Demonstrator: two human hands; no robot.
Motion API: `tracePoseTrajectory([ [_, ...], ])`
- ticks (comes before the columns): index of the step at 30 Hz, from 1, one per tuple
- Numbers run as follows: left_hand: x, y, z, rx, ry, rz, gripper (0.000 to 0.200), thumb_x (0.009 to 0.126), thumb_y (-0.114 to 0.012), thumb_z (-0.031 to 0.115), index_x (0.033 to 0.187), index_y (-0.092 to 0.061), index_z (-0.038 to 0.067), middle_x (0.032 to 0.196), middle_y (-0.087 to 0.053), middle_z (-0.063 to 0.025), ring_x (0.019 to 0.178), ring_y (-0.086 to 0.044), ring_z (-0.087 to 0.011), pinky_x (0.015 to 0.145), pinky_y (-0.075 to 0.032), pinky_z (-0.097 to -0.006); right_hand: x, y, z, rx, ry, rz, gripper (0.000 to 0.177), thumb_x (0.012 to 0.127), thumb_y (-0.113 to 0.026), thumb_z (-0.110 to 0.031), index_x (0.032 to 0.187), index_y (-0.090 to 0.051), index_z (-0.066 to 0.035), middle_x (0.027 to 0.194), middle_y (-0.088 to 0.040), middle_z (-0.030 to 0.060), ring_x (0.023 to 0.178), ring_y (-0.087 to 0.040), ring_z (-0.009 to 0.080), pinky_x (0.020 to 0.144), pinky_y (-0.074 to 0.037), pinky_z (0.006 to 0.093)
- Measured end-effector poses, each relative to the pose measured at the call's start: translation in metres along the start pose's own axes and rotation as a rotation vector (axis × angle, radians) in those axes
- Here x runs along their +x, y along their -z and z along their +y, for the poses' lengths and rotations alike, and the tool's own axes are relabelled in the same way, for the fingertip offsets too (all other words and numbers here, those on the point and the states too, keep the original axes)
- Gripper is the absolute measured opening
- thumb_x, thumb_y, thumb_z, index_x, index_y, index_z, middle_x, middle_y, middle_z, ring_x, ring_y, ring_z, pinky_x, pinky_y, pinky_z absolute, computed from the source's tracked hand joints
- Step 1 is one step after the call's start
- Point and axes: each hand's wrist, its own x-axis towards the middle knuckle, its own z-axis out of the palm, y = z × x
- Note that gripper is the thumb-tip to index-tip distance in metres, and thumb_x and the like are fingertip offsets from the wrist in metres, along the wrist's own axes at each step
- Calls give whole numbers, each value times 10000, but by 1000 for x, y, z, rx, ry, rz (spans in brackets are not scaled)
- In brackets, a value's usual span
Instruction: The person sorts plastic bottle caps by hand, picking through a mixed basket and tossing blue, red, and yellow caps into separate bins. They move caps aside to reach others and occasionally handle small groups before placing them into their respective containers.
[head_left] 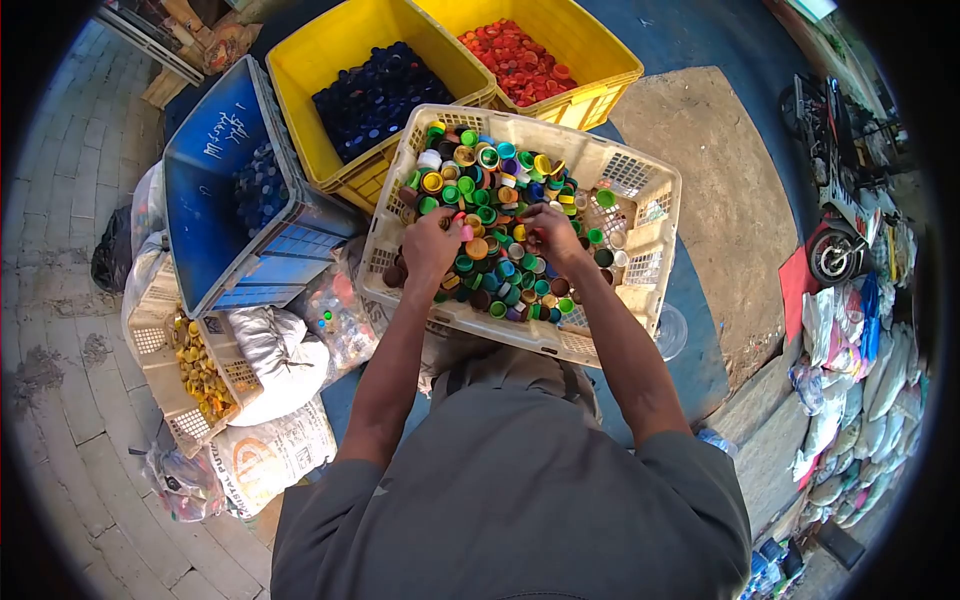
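Observation:
A cream plastic crate (pixel 640 165) in front of me holds a heap of mixed bottle caps (pixel 490 190) in green, blue, yellow, orange and brown. Both my hands are inside it, near the middle. My left hand (pixel 432 245) is curled, with a pink cap (pixel 463 230) pinched at its fingertips. My right hand (pixel 553 232) rests fingers-down among the caps; whether it holds one is hidden.
Behind stand a yellow crate (pixel 300 60) of dark blue caps and another yellow crate (pixel 600 45) of red caps. A tilted blue crate (pixel 210 170) is at the left, above a small crate (pixel 150 340) of yellow caps and white sacks (pixel 270 450). A motorcycle (pixel 840 230) is parked at the right.

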Motion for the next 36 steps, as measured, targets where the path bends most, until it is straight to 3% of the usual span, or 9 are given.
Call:
tracePoseTrajectory([
  [5, 8, -4, 16, 214, 37, -98, 237, 823, -677, 287, 942, -712, 85, 827, -690, -186, 799, -667, -371, 698, -529, -453, 9, -4, 22, -950, 66, 62, 308, 736, -696, -259, 957, -701, -44, 917, -690, 160, 783, -673, 293, 717, -529, 394],
  [9, 13, -16, 7, 239, -25, -101, 251, 832, -661, 285, 906, -701, 48, 791, -680, -186, 772, -661, -387, 669, -525, -467, 14, -11, 33, -1162, 45, 116, 346, 733, -666, -279, 1020, -710, -90, 1036, -665, 238, 921, -657, 371, 832, -527, 445],
  [12, 11, -16, -7, -27, -126, 36, 273, 860, -638, 279, 833, -673, 9, 732, -677, -142, 652, -664, -309, 562, -516, -398, 12, -20, 33, -1202, 45, 164, 334, 742, -636, -264, 1023, -709, -99, 1045, -658, 244, 962, -644, 389, 858, -522, 452],
  [16, 8, 12, -10, -940, 272, -329, 213, 900, -595, 256, 821, -608, 59, 620, -556, 7, 475, -504, -92, 414, -373, -231, 6, -29, 28, -1244, 22, 143, 335, 736, -634, -264, 1008, -699, -79, 1047, -656, 243, 987, -637, 392, 858, -520, 457],
  [24, -5, 13, -32, -1747, 356, -578, 243, 785, -490, 189, 950, -577, 34, 934, -598, -125, 672, -581, -184, 474, -398, -267, 18, -32, 40, -1351, 7, 72, 373, 698, -668, -330, 861, -700, 3, 898, -677, 242, 854, -662, 381, 778, -529, 437],
  [27, -2, 13, -37, -1646, 297, -673, 425, 677, -464, 158, 1070, -565, 30, 1066, -609, -144, 776, -618, -207, 525, -447, -296, 9, -31, 20, -1186, -55, 15, 391, 718, -616, -323, 893, -690, 20, 919, -660, 288, 897, -655, 410, 803, -525, 448],
  [29, -5, 25, -20, -1589, 259, -733, 477, 666, -464, 152, 1118, -561, 33, 1095, -617, -147, 810, -632, -214, 539, -465, -294, 5, -20, 16, -929, -55, 29, 334, 749, -581, -300, 808, -689, 10, 716, -632, 176, 682, -622, 264, 623, -490, 368],
  [32, -9, 33, -4, -1549, 230, -769, 448, 764, -476, 187, 1180, -555, 40, 1128, -615, -126, 845, -630, -210, 587, -500, -281, -3, -3, 7, -424, -78, -71, 261, 776, -569, -267, 802, -648, -20, 631, -517, 19, 555, -432, 95, 486, -338, 273],
  [36, -9, 16, 0, -1494, 463, -710, 338, 893, -479, 224, 1169, -561, 47, 1077, -643, -111, 913, -658, -218, 697, -576, -349, -21, 0, -10, 15, -196, -112, 185, 744, -615, -250, 832, -530, -111, 684, -458, -23, 574, -368, 102, 539, -328, 269],
])
